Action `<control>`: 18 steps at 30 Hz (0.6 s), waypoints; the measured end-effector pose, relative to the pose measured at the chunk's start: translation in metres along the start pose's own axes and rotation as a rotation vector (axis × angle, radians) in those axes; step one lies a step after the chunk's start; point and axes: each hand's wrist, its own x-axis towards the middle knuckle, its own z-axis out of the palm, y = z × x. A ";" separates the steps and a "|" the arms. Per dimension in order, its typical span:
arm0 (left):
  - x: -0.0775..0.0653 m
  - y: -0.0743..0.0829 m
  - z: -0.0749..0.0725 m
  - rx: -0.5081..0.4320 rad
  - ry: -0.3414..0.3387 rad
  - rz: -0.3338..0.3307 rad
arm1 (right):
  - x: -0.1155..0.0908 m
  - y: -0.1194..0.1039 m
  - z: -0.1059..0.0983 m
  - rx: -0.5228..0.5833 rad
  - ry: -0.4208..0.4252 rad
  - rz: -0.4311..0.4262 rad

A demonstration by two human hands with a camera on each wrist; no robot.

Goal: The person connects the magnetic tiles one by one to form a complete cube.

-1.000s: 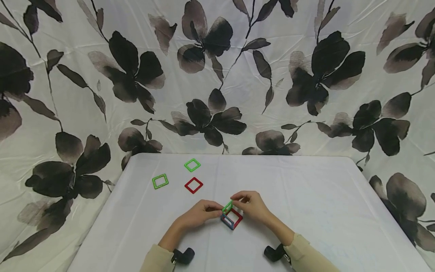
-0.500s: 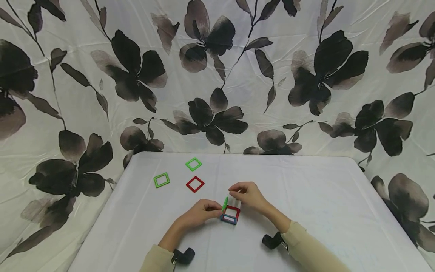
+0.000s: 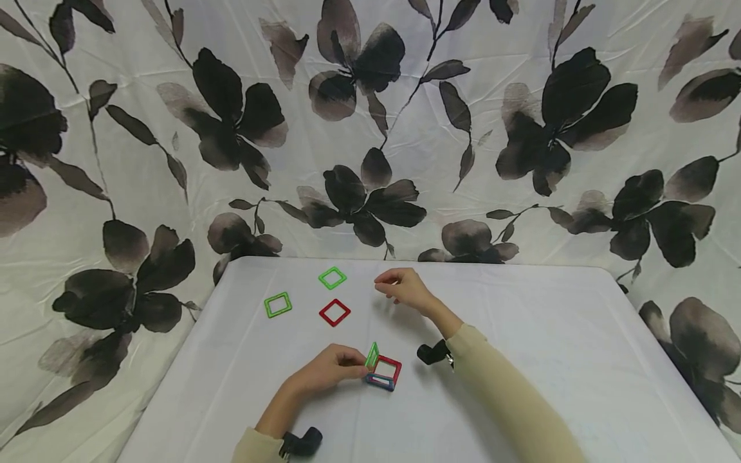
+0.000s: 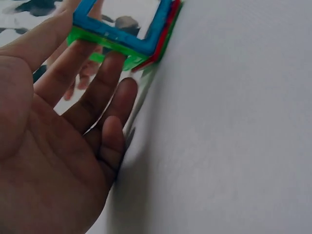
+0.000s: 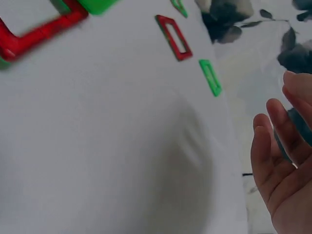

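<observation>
Tile assembly (image 3: 383,377) should feel light and stiff in your fingers, its plastic rather smooth; the joins between frames look like the weak spots, so take hold at a corner and press gently. It sits on the near-middle of the table (image 3: 498,386): a red tile (image 3: 397,370) lies flat, a green tile (image 3: 373,354) stands at its left side and a blue tile (image 4: 114,35) is raised at its near side. Your left hand (image 3: 331,371) pinches the left corner, where green and blue meet, so most of the assembly lies right of your grip. Your right hand (image 3: 408,289) is farther off, fingers loosely bent, holding nothing, right of the loose tiles (image 3: 343,305).
</observation>
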 end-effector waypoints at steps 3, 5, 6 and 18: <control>-0.007 -0.001 -0.004 -0.008 -0.014 -0.005 | 0.009 0.004 0.014 -0.056 -0.050 -0.006; -0.011 0.001 -0.007 -0.008 -0.021 -0.009 | 0.013 0.007 0.025 -0.093 -0.097 -0.025; -0.012 0.002 -0.008 -0.008 -0.023 -0.009 | 0.014 0.009 0.031 -0.106 -0.121 -0.033; -0.016 0.001 -0.012 -0.005 -0.045 -0.008 | 0.025 0.024 0.059 -0.212 -0.175 -0.075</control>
